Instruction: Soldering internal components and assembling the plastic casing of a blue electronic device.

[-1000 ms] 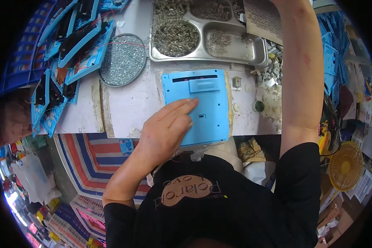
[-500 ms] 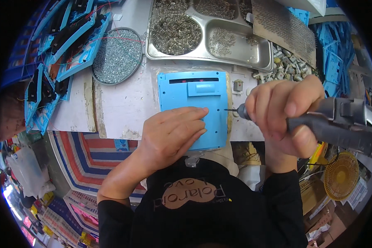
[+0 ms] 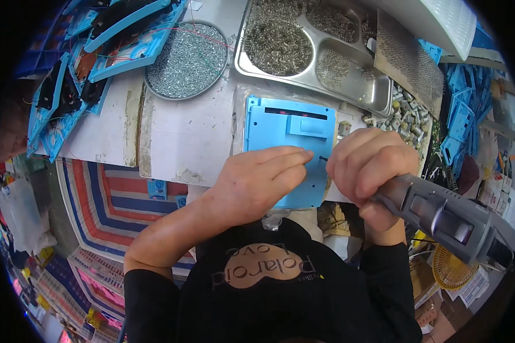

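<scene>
A light-blue plastic housing panel [image 3: 274, 128] lies on the bench in front of me, with a dark slot and a raised block at its far end and small holes along its edges. My left hand [image 3: 260, 183] rests flat across its near half, fingers stretched out and close together; whether anything small is under the fingertips is hidden. In my right hand [image 3: 375, 166] is a grey-black power screwdriver [image 3: 440, 214], gripped near its front. Its dark bit [image 3: 323, 158] points down at the panel's right edge, just beside my left fingertips. Contact with a hole cannot be made out.
Beyond the panel stand a round dish [image 3: 186, 98] of silver screws and a steel compartment tray [image 3: 303, 83] of small metal parts. Blue housings with wires [image 3: 129, 60] pile up at left. Small metal blocks [image 3: 409, 117] and a perforated board [image 3: 409, 60] lie right.
The bit has come in from beside the panel's right edge to over it, close to my left fingertips. The screwdriver's rear end has swung toward me. The whole view has shifted slightly.
</scene>
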Motion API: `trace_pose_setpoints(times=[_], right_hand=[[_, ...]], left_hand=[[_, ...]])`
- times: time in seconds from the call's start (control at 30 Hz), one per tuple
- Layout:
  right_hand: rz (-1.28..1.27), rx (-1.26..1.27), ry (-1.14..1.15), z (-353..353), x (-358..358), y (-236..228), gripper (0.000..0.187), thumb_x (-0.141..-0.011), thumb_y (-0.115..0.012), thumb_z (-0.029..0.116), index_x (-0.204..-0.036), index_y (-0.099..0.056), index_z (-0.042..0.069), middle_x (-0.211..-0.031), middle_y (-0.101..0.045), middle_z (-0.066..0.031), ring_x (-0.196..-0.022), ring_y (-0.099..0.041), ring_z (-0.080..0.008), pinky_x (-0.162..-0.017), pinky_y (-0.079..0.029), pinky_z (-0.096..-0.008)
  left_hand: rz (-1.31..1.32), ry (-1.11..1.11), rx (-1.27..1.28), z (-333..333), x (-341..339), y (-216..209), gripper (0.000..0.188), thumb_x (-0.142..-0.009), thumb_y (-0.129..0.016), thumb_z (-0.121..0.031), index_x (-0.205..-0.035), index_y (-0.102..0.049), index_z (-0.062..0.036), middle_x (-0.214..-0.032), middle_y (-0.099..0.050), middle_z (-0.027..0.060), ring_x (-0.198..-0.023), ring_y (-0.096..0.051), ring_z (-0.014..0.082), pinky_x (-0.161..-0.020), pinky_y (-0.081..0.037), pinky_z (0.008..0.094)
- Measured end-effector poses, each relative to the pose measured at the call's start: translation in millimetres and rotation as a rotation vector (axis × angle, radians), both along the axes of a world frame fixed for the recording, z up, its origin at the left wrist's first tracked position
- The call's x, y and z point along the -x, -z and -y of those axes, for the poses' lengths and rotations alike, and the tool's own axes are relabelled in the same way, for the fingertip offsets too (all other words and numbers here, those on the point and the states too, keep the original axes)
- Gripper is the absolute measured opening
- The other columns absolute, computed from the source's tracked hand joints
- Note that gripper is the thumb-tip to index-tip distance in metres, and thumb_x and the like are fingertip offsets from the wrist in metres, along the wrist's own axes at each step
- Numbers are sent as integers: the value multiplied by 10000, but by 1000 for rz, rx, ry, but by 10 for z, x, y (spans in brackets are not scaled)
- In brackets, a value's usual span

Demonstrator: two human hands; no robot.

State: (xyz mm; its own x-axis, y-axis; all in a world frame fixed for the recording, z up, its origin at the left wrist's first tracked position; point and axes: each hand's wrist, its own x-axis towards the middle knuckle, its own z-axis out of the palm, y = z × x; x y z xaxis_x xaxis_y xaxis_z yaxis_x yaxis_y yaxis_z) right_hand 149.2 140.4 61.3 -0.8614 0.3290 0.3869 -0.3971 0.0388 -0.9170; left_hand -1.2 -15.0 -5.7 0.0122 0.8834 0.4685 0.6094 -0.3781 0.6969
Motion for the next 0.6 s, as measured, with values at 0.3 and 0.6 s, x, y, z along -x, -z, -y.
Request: trace_pose_setpoints(times=[0.3,0.6], right_hand=[[-194,31,-14,-103,-63,-187,299,-882,-752,342,-958,-561,125,-573,-553,65,-442,-520,-85,-470,-441,-243],[-243,117,-111,-46,-139,-287,316,-873,-797,335,-968,-562,146,-594,-600,72,-460,-554,-54,-487,-447,-213]], left_hand=[[126,-51,67,-13,-60,-110,182,-829,-746,-19,-996,-673,-23,-1051,-737,124,-929,-729,284,-769,-596,357],[91,2,50,-62,-117,-175,177,-814,-759,-26,-964,-665,-28,-973,-734,112,-866,-727,277,-737,-591,352]])
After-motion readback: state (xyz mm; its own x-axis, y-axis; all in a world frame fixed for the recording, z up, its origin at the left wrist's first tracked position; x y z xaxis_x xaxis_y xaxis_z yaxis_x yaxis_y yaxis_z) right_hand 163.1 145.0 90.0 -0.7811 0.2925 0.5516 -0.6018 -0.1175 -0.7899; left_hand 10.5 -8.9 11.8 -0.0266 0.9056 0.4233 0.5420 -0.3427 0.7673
